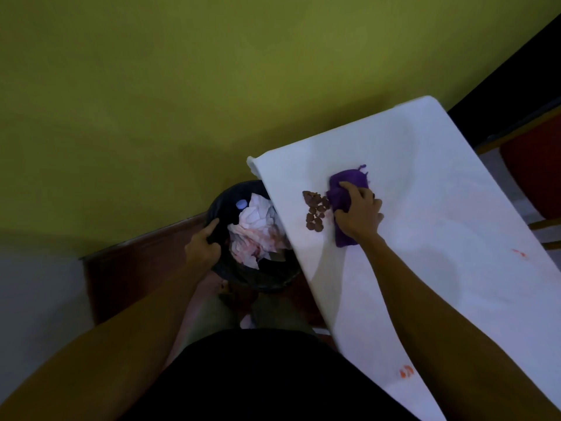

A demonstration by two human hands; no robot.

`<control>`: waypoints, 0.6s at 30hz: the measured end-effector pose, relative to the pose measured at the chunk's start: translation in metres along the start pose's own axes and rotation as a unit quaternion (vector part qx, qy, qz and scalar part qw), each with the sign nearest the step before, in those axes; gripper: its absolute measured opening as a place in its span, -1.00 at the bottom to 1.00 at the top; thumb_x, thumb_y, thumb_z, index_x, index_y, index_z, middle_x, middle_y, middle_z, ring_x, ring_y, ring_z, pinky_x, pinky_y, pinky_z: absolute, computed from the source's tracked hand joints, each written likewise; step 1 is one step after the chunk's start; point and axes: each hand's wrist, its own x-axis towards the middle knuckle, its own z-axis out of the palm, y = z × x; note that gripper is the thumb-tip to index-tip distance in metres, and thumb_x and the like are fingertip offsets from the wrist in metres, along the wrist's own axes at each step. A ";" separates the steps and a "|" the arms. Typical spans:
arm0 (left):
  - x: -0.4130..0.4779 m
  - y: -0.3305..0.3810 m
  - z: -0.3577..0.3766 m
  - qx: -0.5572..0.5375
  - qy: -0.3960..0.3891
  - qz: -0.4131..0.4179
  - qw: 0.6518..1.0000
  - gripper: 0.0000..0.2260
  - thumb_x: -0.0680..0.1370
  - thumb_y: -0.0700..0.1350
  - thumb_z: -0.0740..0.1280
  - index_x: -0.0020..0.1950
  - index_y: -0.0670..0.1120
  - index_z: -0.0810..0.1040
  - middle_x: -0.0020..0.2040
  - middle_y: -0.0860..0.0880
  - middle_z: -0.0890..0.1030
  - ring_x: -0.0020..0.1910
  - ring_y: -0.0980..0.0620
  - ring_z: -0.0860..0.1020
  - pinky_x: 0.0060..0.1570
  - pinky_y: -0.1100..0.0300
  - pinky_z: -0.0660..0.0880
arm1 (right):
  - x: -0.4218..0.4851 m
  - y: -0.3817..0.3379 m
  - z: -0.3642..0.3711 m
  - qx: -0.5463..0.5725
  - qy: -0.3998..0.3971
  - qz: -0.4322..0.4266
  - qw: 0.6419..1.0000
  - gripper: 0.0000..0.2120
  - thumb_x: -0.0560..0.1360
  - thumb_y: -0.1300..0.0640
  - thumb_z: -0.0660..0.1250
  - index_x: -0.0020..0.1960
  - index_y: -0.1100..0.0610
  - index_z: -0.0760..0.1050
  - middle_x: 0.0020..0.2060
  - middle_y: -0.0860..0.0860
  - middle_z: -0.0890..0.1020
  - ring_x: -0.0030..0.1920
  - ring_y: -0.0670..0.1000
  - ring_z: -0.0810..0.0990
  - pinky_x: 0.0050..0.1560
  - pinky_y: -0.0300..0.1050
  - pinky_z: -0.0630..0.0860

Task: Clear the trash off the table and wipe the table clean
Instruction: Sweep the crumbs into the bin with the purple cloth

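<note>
Purple cloth (349, 181) gripped on the white table (425, 214) by the right hand's (358, 211) curled fingers, brown scraps (315, 211) heaped against it at nine o'clock, black bin (223, 194) rim clasped by the left hand (202, 246) beyond the table edge, crumpled paper (258, 230) seen inside, red smears (406, 371) at five o'clock

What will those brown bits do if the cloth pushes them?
The bits look small, thin and loose, so they probably slide lightly. As a scattered pile, some may slip round the cloth. They lie near the table edge, so they would likely tumble toward the bin held below by the left hand.
</note>
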 end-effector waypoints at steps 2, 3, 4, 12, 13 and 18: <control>-0.001 -0.002 0.000 -0.009 -0.003 0.015 1.000 -0.40 0.45 -0.30 0.21 0.48 0.05 0.43 0.32 -0.21 0.57 0.12 -0.19 0.60 0.07 0.19 0.45 | -0.001 -0.006 0.006 -0.009 -0.001 -0.038 0.999 -0.38 0.47 0.13 0.36 0.48 -0.13 0.28 0.42 0.10 0.34 0.33 0.28 0.32 0.27 0.26 0.38; -0.001 -0.002 -0.001 -0.009 -0.004 0.018 1.000 -0.40 0.45 -0.27 0.20 0.48 0.05 0.43 0.32 -0.21 0.57 0.10 -0.19 0.61 0.08 0.17 0.47 | -0.002 -0.010 0.009 -0.016 0.000 -0.059 0.998 -0.39 0.48 0.13 0.36 0.48 -0.13 0.29 0.41 0.10 0.35 0.31 0.27 0.33 0.24 0.25 0.40; -0.001 -0.002 -0.001 -0.008 -0.005 0.021 1.000 -0.41 0.46 -0.29 0.21 0.48 0.06 0.43 0.32 -0.21 0.56 0.09 -0.18 0.61 0.08 0.15 0.48 | -0.004 -0.014 0.012 -0.024 0.001 -0.080 0.997 -0.40 0.48 0.13 0.36 0.48 -0.13 0.30 0.40 0.10 0.37 0.29 0.26 0.35 0.23 0.23 0.42; 0.001 -0.003 0.001 -0.001 -0.001 0.024 1.000 -0.43 0.52 -0.34 0.19 0.48 0.08 0.42 0.37 -0.17 0.53 -0.03 -0.09 0.58 -0.05 0.26 0.42 | -0.040 -0.063 0.046 0.025 -0.067 -0.232 0.970 -0.49 0.47 0.18 0.37 0.38 -0.08 0.40 0.33 0.09 0.43 0.28 0.22 0.38 0.25 0.10 0.46; 0.000 -0.003 0.001 0.000 -0.001 0.025 1.000 -0.43 0.53 -0.34 0.18 0.48 0.08 0.42 0.39 -0.16 0.51 -0.02 -0.10 0.58 -0.04 0.26 0.42 | -0.041 -0.067 0.043 0.044 -0.069 -0.238 0.968 -0.50 0.45 0.22 0.36 0.35 -0.07 0.43 0.30 0.09 0.46 0.25 0.21 0.41 0.24 0.08 0.47; -0.003 -0.013 0.001 0.005 0.012 0.029 0.999 -0.42 0.52 -0.35 0.18 0.48 0.08 0.42 0.40 -0.13 0.51 0.09 -0.15 0.60 -0.03 0.23 0.44 | -0.023 -0.041 0.013 0.082 0.059 -0.190 0.977 -0.51 0.38 0.26 0.34 0.27 -0.03 0.46 0.18 0.15 0.54 0.12 0.21 0.51 0.11 0.04 0.50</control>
